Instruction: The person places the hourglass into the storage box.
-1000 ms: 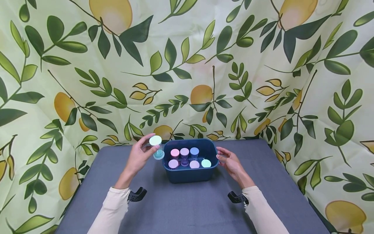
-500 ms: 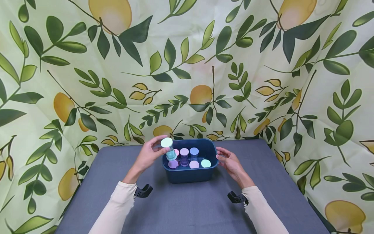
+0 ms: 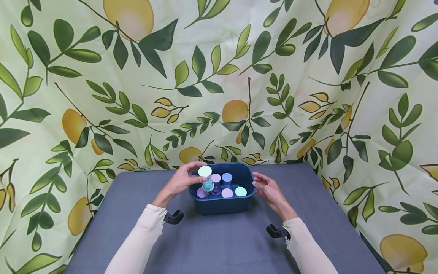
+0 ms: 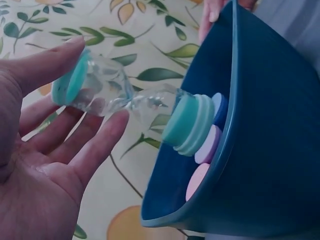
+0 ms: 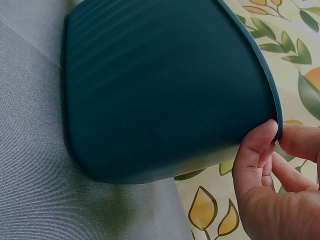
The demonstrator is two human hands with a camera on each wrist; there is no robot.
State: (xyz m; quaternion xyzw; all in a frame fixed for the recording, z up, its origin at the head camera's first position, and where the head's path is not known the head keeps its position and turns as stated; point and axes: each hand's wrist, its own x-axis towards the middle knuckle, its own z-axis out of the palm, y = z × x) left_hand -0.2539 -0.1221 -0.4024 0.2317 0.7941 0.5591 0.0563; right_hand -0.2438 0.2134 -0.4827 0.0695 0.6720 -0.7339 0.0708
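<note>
My left hand (image 3: 180, 180) holds a sand timer (image 3: 207, 184) with mint caps and a clear waisted body over the left part of a dark blue bin (image 3: 222, 207). In the left wrist view the thumb and fingers grip the timer's upper cap (image 4: 70, 85), and its lower cap (image 4: 187, 125) is level with the bin's rim. My right hand (image 3: 270, 190) pinches the bin's right rim between thumb and finger, as the right wrist view shows. Inside the bin stand several more timers, among them a blue one (image 3: 227, 178), a lilac one (image 3: 216, 178) and a mint one (image 3: 241, 191).
The bin rests on a grey cloth-covered table (image 3: 222, 243). Behind it hangs a leaf-and-lemon patterned cloth (image 3: 205, 95). A pink cap (image 4: 198, 181) shows inside the bin in the left wrist view; the held timer hides it in the head view.
My left hand has carried the mint sand timer rightward, from beside the bin's left edge to over the timers inside. The right hand has stayed at the rim.
</note>
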